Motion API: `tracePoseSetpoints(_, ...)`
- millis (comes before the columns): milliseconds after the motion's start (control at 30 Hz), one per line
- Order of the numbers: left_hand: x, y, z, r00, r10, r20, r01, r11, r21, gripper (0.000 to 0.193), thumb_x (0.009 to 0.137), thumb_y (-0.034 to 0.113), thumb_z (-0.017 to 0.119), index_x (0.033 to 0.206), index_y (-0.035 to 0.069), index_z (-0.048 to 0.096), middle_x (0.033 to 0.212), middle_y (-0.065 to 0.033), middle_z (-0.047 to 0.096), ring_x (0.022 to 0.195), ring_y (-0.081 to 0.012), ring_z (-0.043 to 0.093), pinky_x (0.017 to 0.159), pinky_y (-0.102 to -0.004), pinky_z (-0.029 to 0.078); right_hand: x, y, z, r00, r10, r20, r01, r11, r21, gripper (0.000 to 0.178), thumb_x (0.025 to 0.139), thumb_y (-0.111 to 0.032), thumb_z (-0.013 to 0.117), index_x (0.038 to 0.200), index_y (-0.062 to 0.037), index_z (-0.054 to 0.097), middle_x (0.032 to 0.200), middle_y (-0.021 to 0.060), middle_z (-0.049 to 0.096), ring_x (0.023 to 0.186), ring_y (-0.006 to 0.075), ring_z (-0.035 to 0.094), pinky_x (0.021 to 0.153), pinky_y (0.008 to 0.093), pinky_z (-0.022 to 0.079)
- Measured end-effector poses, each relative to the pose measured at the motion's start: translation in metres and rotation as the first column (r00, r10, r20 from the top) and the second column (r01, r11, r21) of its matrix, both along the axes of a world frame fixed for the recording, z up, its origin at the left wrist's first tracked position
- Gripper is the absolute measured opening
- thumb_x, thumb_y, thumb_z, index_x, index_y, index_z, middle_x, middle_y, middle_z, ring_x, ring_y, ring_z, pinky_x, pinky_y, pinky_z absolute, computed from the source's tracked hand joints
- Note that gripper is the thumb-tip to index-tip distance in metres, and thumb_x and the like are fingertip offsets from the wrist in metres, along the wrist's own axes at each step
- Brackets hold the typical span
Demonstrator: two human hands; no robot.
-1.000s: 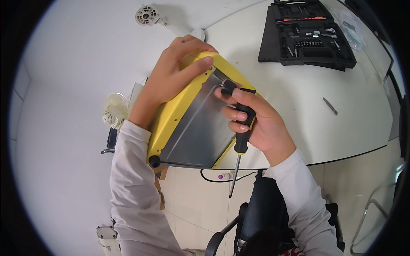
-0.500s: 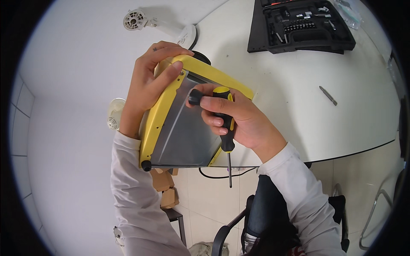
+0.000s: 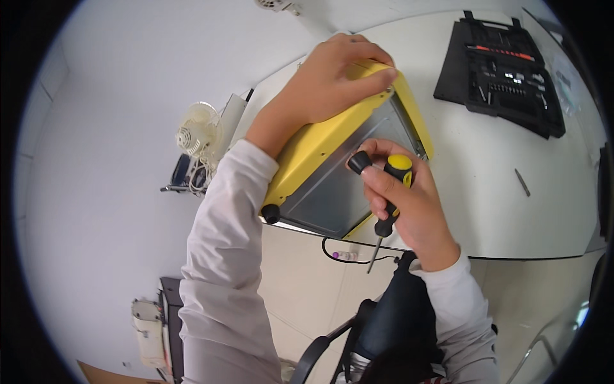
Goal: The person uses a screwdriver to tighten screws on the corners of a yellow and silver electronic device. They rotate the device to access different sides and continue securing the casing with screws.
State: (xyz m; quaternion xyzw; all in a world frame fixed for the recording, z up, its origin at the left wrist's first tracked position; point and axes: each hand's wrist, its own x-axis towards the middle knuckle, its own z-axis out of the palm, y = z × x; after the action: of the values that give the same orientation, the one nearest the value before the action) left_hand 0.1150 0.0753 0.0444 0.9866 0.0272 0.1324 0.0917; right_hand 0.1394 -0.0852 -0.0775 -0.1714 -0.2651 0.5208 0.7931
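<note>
My left hand [image 3: 329,80] is wrapped over the top edge of a yellow-framed device [image 3: 306,159] and holds it tilted up on the table. Its grey metal underside [image 3: 336,192] faces me, and a black rubber foot [image 3: 271,214] sits at its lower left corner. In front of that underside, my right hand [image 3: 419,208] pinches a loose black rubber foot [image 3: 359,162] between thumb and forefinger. The same hand's other fingers curl round a black and yellow screwdriver [image 3: 400,164], its shaft pointing down. The tips of some right fingers are hidden.
An open black tool case [image 3: 511,77] with bits and sockets lies at the far right of the white table [image 3: 473,211]. A loose screwdriver bit [image 3: 522,182] rests on the right side. A white fan [image 3: 198,131] stands left by the wall. A black cable [image 3: 327,249] hangs below the table edge.
The view has swung left, so hands and device appear farther right. My left hand still grips the device; my right still holds the rubber foot and screwdriver.
</note>
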Motion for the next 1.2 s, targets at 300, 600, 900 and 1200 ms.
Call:
tracePoseSetpoints(300, 0.002, 0.004, -0.007, 0.999, 0.001, 0.037, -0.002, 1.0, 0.011, 0.045, 0.085, 0.045, 0.055, 0.099, 0.004, 0.067, 0.099, -0.0148, 0.062, 0.097, -0.0307, 0.055, 0.088, -0.0381, 0.043, -0.025, 0.005, 0.005, 0.993, -0.099, 0.061, 0.103, 0.993, -0.062, 0.032, 0.091, -0.015, 0.06, 0.12, -0.0056, 0.05, 0.11, 0.0075, 0.058, 0.064, 0.005, 0.042, 0.056, 0.02, 0.037)
tracePoseSetpoints(600, 0.0, -0.004, -0.011, 0.991, 0.115, 0.068, -0.116, 0.993, 0.02, 0.056, 0.079, 0.055, 0.052, 0.104, 0.009, 0.07, 0.099, -0.0147, 0.067, 0.095, -0.0319, 0.062, 0.084, -0.0405, 0.049, -0.016, 0.003, 0.011, 0.952, -0.214, 0.217, 0.246, 0.961, -0.13, 0.029, 0.086, -0.01, 0.067, 0.113, -0.0028, 0.057, 0.103, 0.0109, 0.063, 0.06, 0.0085, 0.048, 0.054, 0.0223, 0.039)
tracePoseSetpoints(900, -0.004, -0.01, -0.007, 0.99, 0.134, 0.052, -0.138, 0.987, 0.087, 0.053, 0.082, 0.053, 0.05, 0.101, 0.008, 0.071, 0.096, -0.0141, 0.067, 0.09, -0.0321, 0.063, 0.079, -0.0398, 0.05, -0.021, 0.004, 0.014, 0.904, -0.293, 0.313, 0.348, 0.928, -0.136, 0.03, 0.086, -0.01, 0.067, 0.113, -0.0023, 0.058, 0.1, 0.0105, 0.062, 0.059, 0.0105, 0.05, 0.052, 0.0217, 0.04)
tracePoseSetpoints(1200, -0.008, -0.011, -0.006, 0.99, 0.12, 0.069, -0.126, 0.989, 0.079, 0.053, 0.082, 0.052, 0.049, 0.091, 0.005, 0.071, 0.082, -0.013, 0.068, 0.078, -0.0327, 0.064, 0.072, -0.0415, 0.051, -0.033, 0.003, 0.017, 0.897, -0.331, 0.294, 0.391, 0.904, -0.173, 0.036, 0.088, -0.016, 0.067, 0.118, -0.0029, 0.052, 0.099, 0.0079, 0.06, 0.066, 0.0097, 0.052, 0.055, 0.0228, 0.042)
